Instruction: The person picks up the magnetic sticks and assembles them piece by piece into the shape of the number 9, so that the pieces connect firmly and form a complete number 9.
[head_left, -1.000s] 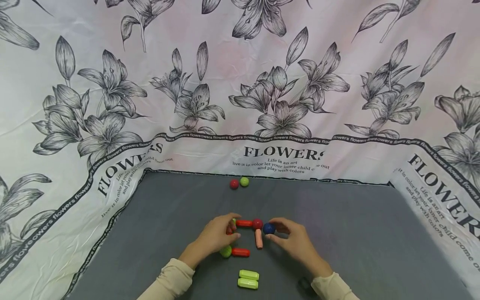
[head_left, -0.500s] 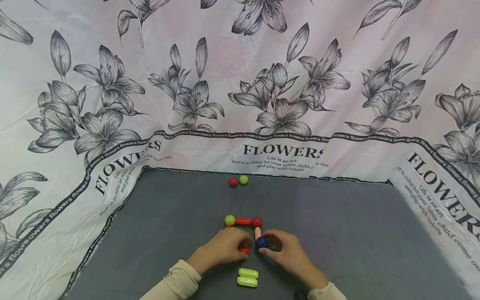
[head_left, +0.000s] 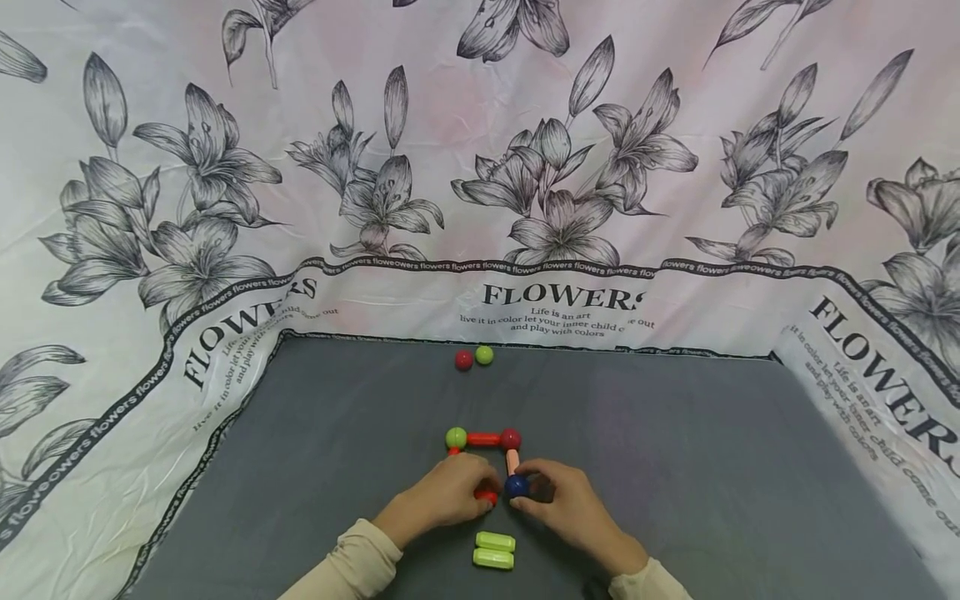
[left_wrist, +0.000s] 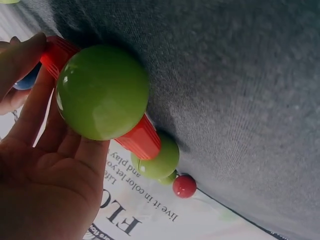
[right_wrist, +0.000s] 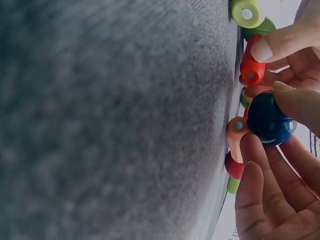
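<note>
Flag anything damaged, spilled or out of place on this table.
Nothing looks damaged or spilled. Only the far red ball and far green ball stand out mildly: they sit near the back edge of the table, well apart from the blue ball in the right hand.

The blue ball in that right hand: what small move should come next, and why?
Probably ease the blue ball toward the free end of the red rod in the left hand. The right hand pinches the ball by the near end of the peach rod, and a gap shows between ball and red rod; closing it could finish the four-sided outline.
</note>
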